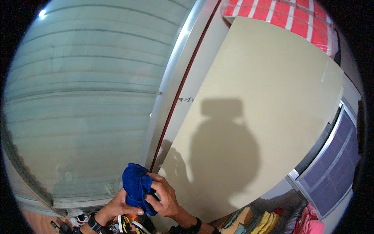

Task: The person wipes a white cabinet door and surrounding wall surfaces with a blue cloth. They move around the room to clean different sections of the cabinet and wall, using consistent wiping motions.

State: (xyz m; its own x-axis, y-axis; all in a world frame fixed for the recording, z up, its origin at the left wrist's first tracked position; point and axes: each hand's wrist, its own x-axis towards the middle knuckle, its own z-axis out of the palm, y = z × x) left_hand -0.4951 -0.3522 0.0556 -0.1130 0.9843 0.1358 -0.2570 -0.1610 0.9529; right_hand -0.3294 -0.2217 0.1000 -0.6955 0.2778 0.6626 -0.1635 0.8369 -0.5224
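Low in the head view, a bunched blue cloth [134,184] is held up between both hands, in front of the lower edge of the glass panel. My left hand [121,204] grips it from the left and below, thumb across its lower side. My right hand [165,196] holds its right side, fingers and thumb pressed into the folds. Each wrist wears a dark band. Whatever may be inside the cloth is hidden.
A large glass panel [87,117] fills the left, with a metal frame. Right of it stands a cream board [274,87], red-and-white packages [277,14] above. Shoes [125,223] lie below the hands; folded clothes [267,223] sit lower right, near a framed screen [327,163].
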